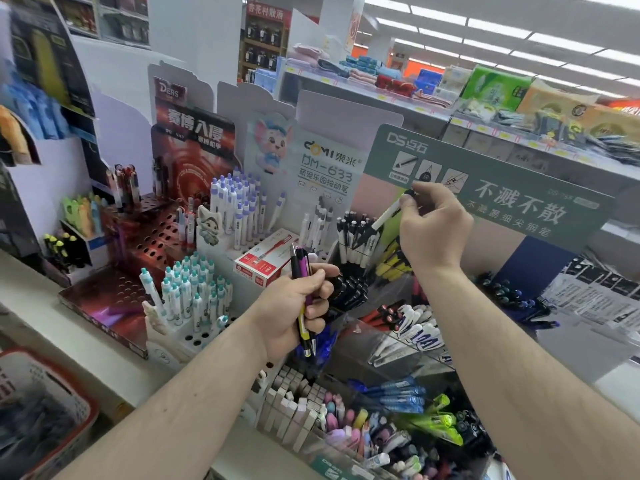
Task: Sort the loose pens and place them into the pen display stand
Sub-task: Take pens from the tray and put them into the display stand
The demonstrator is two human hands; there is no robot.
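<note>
The right grip [433, 223] pinches a white pen [388, 214] by its black top, tip down just above the matching white pens [356, 240] in the display stand [346, 317]. The left grip [304, 306] curls round several loose pens [301, 271], not yet sorted.

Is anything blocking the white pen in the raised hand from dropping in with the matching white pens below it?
Nothing visible blocks it. The right hand pinches the white pen by its black top, tip slanting down just above the black-capped white pens in the stand. The left hand, gripping a bundle of pens, sits lower and to the side.
</note>
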